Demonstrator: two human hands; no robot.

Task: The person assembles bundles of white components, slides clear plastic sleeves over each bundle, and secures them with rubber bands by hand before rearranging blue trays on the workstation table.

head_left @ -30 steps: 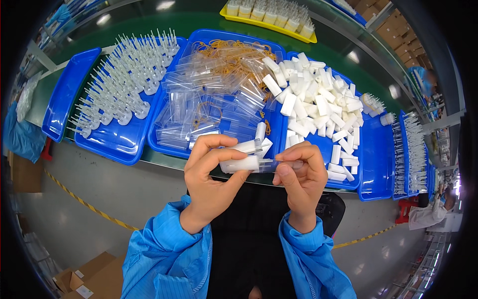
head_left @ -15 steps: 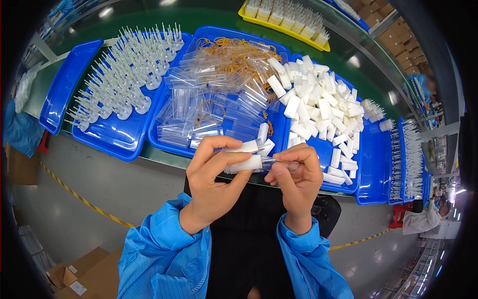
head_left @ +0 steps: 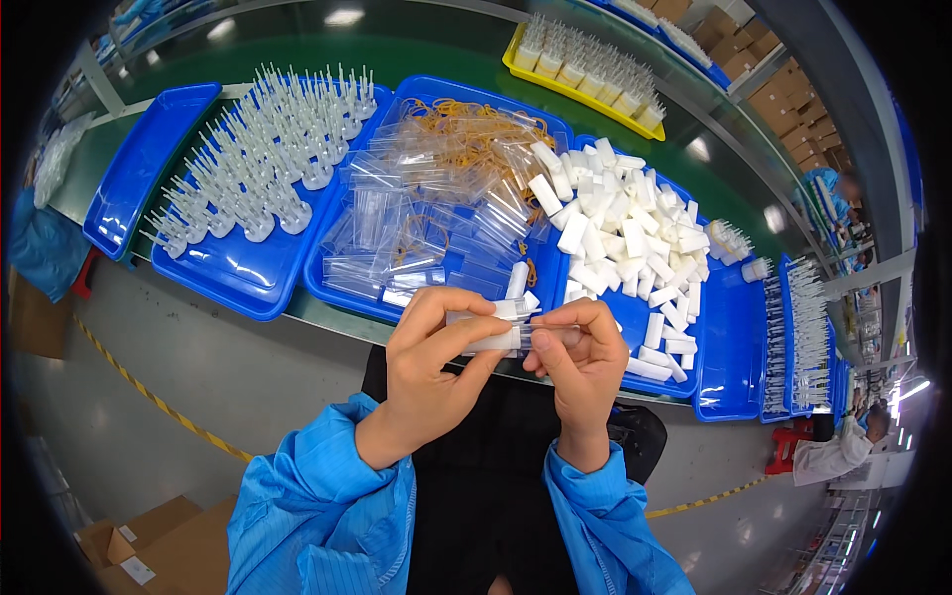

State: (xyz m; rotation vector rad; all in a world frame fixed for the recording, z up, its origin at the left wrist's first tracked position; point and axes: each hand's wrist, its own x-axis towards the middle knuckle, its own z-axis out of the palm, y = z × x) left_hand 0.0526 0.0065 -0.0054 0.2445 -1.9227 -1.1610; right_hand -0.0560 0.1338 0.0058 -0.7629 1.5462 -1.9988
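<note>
My left hand [head_left: 434, 347] holds two white blocks side by side, with clear plastic around them. The nearer white block [head_left: 496, 342] lies between its thumb and fingers, and the other sits just above it. My right hand [head_left: 580, 355] pinches a clear plastic sleeve [head_left: 529, 338] that meets the right end of the nearer block. How far the block sits inside the sleeve is hard to make out. Both hands are just in front of a blue tray [head_left: 327, 283] of clear sleeves [head_left: 387, 223] and tan rubber bands [head_left: 466, 129].
White blocks [head_left: 635, 228] are heaped in a blue tray [head_left: 585, 290] at right. Further left, translucent stemmed parts [head_left: 258, 159] stand in another tray [head_left: 223, 283]. A yellow tray [head_left: 585, 91] is at the back. Trays [head_left: 729, 367] continue rightward. Cardboard boxes [head_left: 159, 545] sit on the floor.
My right hand has come slightly closer to the left, and the sleeve's end now meets the nearer block more squarely. The whole view has shifted a little.
</note>
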